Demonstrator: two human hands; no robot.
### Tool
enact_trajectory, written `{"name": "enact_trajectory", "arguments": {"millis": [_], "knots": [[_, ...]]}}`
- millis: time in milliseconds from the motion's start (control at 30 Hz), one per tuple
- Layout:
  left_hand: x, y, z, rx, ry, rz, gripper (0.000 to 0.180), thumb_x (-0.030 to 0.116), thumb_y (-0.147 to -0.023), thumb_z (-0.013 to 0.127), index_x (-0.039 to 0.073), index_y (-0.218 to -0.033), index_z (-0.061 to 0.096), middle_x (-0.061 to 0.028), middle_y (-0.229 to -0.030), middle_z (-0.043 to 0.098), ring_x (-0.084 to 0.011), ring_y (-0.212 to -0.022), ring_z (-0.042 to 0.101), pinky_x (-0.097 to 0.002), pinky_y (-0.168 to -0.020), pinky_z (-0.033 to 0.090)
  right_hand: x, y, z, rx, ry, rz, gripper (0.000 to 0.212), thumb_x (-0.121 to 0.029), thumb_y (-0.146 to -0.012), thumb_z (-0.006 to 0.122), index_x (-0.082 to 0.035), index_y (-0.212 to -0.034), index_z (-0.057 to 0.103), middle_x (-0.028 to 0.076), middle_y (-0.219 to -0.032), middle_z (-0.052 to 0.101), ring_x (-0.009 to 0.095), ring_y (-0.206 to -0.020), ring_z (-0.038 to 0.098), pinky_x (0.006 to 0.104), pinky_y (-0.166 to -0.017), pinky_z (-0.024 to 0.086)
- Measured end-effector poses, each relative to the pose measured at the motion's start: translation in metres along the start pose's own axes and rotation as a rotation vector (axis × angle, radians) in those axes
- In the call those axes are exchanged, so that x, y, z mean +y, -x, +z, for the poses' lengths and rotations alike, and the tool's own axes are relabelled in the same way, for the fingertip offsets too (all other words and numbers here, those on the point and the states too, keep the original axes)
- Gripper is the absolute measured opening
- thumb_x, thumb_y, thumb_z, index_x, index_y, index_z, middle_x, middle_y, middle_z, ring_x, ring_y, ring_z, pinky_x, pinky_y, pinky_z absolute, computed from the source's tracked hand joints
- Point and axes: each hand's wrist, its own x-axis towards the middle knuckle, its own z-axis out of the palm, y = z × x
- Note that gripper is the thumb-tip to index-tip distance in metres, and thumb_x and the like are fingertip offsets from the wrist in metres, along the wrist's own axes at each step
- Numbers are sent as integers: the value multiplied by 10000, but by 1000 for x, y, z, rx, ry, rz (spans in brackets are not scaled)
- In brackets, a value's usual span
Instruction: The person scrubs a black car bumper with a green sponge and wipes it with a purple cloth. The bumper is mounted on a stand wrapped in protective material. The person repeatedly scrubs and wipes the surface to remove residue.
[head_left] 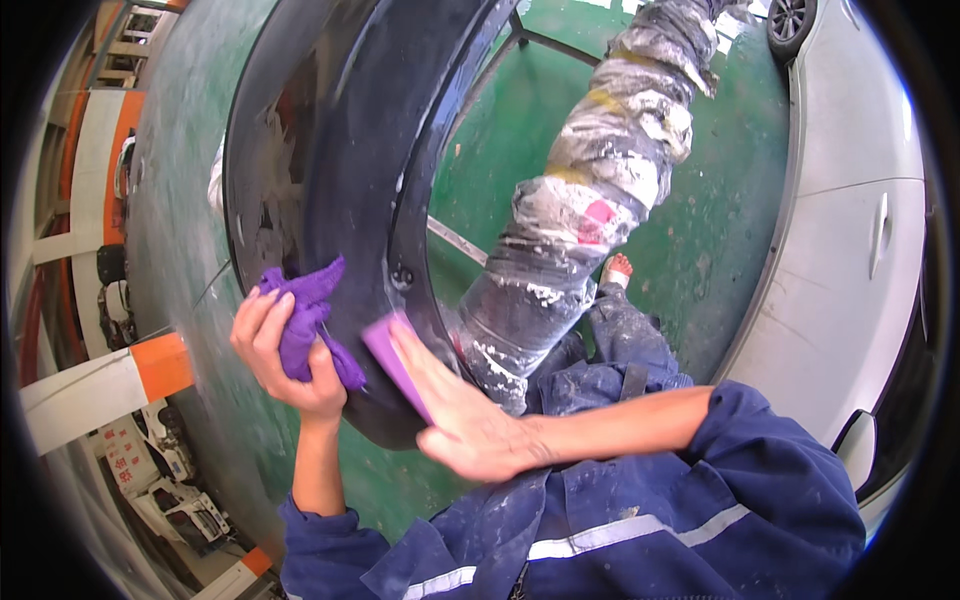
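Note:
A curved black car bumper (350,150) stretches away in front of me, with wet-looking patches and scuffs on its surface. My left hand (322,388) is closed round a crumpled purple cloth (300,335) at the bumper's near left side. Pressed flat against the near right part of the bumper is a thin purple-pink pad, perhaps a sanding sheet (392,362); my right hand (462,420) lies over it with fingers stretched along it. That hand is slightly blurred, and its fingertips are partly hidden.
Right of the bumper runs a thick support wrapped in stained plastic film (600,200). A metal frame bar (458,240) crosses beneath. A silver car (855,230) stands at the far right. On the left are an orange and white beam (110,390) and a green floor (225,330).

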Motion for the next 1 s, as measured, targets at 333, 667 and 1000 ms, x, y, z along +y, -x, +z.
{"name": "enact_trajectory", "arguments": {"millis": [333, 667, 1000], "knots": [[-2, -2, 0, -11, -22, -17, 552, 274, -815, 686, -11, -1286, 655, -189, -1310, 634, -417, -1261, 566, -532, -1123, 399, -1, -8, -3, 9, -12, -7, 917, -188, -889, 494, 174, -1609, 55, 418, -1685, 21, 494, -1613, 13, 492, -1327, 67], [7, -8, 2, -9, -53, -26, 564, 250, -833, 699, 1, -1334, 628, -180, -1362, 614, -394, -1275, 534, -518, -1119, 383, 12, -17, 0, -3, 40, -31, 959, -273, -929, 495, 105, -1648, -16, 356, -1716, -106, 441, -1623, -100, 488, -1320, 24], [4, -12, 8, 13, -62, -45, 565, 234, -820, 687, -1, -1331, 635, -184, -1357, 619, -382, -1280, 538, -510, -1130, 376, -1, -39, -13, 11, 6, 91, 899, -222, -904, 459, 203, -1589, 63, 441, -1671, 27, 502, -1611, 10, 501, -1326, 69]]}}
